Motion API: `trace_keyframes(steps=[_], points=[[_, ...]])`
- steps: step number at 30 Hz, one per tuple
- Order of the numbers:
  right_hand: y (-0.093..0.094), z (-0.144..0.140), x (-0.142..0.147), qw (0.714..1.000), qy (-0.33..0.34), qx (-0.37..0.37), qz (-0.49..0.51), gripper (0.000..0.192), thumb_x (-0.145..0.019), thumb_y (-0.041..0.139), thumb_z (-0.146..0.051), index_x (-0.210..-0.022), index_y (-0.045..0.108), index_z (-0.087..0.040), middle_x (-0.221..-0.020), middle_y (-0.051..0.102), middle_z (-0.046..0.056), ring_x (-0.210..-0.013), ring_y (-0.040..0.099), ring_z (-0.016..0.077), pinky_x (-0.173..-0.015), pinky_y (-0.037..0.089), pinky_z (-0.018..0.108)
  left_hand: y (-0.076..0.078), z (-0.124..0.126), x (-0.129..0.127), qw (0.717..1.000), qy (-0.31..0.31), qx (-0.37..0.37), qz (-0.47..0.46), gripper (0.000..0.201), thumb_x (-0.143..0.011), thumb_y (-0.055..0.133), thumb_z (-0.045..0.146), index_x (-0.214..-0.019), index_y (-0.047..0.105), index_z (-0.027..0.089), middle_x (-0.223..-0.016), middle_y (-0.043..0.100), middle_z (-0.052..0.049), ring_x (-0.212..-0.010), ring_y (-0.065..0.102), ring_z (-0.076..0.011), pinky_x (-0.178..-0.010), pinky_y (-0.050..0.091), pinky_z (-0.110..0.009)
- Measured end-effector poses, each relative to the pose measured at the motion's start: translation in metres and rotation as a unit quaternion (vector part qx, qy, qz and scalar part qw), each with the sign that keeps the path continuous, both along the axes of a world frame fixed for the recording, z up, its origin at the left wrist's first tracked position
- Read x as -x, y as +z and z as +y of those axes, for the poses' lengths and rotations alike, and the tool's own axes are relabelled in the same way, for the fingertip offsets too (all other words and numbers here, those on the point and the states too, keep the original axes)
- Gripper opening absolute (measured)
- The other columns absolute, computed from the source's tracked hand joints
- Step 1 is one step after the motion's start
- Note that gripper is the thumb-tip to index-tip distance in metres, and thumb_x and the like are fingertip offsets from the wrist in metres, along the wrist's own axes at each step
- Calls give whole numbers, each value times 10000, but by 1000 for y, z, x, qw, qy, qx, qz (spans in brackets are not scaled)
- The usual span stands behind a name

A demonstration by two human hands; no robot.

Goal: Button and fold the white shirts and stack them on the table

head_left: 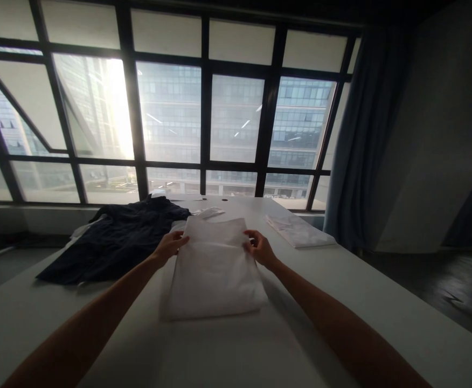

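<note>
Lying flat, folded white cloth [215,269]

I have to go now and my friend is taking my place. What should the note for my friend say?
Left hand: on the left edge of the folded white cloth, near its far end, fingers resting on it.
Right hand: fingers curled at the right edge of the same cloth.
The white cloth lies flat on the white table, already folded into a neat rectangle.
A dark garment lies crumpled to the left, not folded.
A second folded white piece sits further right, near the window.
Done: white cloth folded. Left, it seems: the dark garment.
</note>
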State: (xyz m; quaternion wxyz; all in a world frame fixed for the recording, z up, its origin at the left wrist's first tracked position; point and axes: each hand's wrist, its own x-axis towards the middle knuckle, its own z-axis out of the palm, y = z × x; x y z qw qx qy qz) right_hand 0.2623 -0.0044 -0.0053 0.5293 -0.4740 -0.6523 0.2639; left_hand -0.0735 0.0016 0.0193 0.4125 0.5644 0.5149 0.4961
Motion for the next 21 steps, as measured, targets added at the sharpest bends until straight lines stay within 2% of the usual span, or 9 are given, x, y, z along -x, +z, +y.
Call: trace_keyframes(steps=[3,5,7,10,14,17,19,21], points=[[6,13,4,999,-25,3,-24,455,-762,659,-234,-1209,609,-163,-1090,677,95,-747,643,146,-666,538,266,1,9,2,1000,1,-28,-4,715,-592,813,522,-1161,638,126,-856,674,-39,-695,643,-166,-540,476,-231],[4,19,9,993,-69,43,-85,429,-747,680,-183,-1172,640,-146,-1085,691,114,-775,663,161,-738,542,287,-7,13,1,997,36,-5,68,640,-633,806,455,-1140,643,100,-802,661,-35,-680,638,-169,-556,478,-240],[-1,20,13,979,-100,84,-155,363,-751,688,-157,-1113,675,-145,-1066,709,119,-835,681,185,-819,530,304,-20,16,0,982,72,4,173,522,-689,779,373,-1103,657,80,-771,662,-41,-698,643,-180,-616,489,-256],[-5,10,16,964,-104,100,-226,275,-827,654,-207,-1098,689,-166,-1094,714,106,-973,678,205,-897,499,290,-32,19,-1,953,82,-7,292,449,-795,694,338,-1158,639,79,-833,700,-66,-780,668,-194,-726,491,-257],[9,-17,10,949,-109,141,-258,330,-918,593,-344,-1172,644,-140,-1136,697,127,-1017,662,213,-896,480,273,-28,17,-2,918,76,12,390,549,-874,616,366,-1311,532,46,-999,719,-134,-949,680,-224,-816,486,-252],[25,-41,1,939,-73,211,-263,436,-934,561,-478,-1169,613,-114,-1023,709,141,-879,672,210,-796,500,283,-18,3,-5,901,63,63,425,670,-876,602,423,-1402,429,46,-1087,700,-187,-926,698,-260,-754,515,-280],[32,-56,-8,926,-15,278,-254,538,-905,566,-574,-1182,592,-113,-964,700,135,-774,653,190,-691,504,274,-12,-13,-9,899,23,136,416,796,-872,576,521,-1470,323,60,-1086,697,-212,-826,716,-289,-659,534,-317],[38,-69,-17,911,62,332,-237,637,-841,625,-627,-1220,571,-117,-988,677,130,-748,624,169,-625,492,253,-9,-31,-13,894,-19,176,411,871,-867,554,577,-1505,248,70,-1132,680,-238,-817,720,-313,-640,544,-349]])
